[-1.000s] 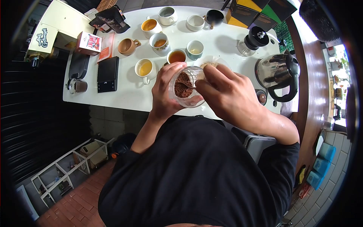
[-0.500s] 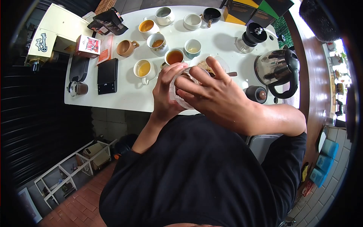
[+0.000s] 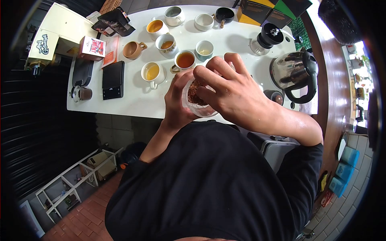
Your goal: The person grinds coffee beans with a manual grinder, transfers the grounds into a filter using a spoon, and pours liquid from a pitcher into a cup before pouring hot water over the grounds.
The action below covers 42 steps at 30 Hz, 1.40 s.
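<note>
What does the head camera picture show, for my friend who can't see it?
A person's left hand holds a clear glass jar of brown grounds, and the right hand reaches into it. Behind them a white table holds many cups of tea-coloured drink, a steel kettle and a black scale.

1. Location type: coffee or tea tasting station, likely a café.
2. Evidence: white bench [image 3: 132, 102] carrying many filled cups [image 3: 185, 60].
3. Equipment: digital scale [image 3: 112, 80], manual grinder [image 3: 268, 37], steel kettle [image 3: 295, 74].
4. Far side: retail packages [image 3: 91, 47].
</note>
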Each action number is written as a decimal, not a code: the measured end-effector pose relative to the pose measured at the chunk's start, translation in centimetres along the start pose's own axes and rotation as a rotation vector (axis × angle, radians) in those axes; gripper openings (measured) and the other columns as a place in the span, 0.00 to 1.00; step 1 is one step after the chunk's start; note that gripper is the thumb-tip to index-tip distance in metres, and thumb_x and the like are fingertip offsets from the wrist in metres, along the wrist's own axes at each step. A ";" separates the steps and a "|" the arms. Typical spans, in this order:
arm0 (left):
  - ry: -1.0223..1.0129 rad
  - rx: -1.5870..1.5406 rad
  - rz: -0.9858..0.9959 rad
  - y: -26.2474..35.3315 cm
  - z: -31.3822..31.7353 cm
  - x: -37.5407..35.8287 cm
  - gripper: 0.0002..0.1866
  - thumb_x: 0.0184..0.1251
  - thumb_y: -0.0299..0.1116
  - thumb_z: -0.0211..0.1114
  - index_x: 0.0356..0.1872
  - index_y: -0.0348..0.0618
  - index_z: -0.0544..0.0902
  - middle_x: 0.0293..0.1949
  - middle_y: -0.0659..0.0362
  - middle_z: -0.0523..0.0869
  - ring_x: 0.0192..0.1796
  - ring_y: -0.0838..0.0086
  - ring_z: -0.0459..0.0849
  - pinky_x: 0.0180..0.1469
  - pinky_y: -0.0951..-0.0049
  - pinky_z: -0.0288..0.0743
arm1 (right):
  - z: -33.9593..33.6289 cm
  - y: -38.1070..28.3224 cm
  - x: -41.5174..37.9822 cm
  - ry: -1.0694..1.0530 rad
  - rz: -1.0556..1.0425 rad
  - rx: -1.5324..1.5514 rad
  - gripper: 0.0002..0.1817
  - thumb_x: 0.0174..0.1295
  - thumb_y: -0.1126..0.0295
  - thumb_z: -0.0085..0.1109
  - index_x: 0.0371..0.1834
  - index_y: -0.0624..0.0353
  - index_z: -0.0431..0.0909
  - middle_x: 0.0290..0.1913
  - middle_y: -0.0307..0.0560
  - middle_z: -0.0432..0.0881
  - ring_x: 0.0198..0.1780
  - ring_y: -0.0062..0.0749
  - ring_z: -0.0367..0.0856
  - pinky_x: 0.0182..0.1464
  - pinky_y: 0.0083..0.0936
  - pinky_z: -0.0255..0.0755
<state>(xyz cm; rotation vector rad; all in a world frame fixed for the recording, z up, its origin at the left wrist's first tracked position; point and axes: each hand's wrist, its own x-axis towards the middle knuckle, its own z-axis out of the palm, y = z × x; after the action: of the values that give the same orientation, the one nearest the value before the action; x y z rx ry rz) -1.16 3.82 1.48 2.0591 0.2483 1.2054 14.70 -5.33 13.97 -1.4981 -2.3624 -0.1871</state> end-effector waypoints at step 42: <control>-0.010 0.032 -0.061 0.1 0.6 2.6 0.50 0.43 0.44 0.88 0.66 0.39 0.67 0.58 0.49 0.80 0.56 0.63 0.84 0.56 0.67 0.84 | 1.8 -1.2 -3.3 0.442 0.598 0.734 0.07 0.67 0.78 0.61 0.46 0.65 0.80 0.35 0.52 0.83 0.28 0.39 0.82 0.33 0.30 0.75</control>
<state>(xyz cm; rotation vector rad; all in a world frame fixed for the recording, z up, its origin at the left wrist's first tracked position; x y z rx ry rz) 0.70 4.74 3.18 2.0694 0.3256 1.1611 14.53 -8.21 11.22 -1.4858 -1.3323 0.4087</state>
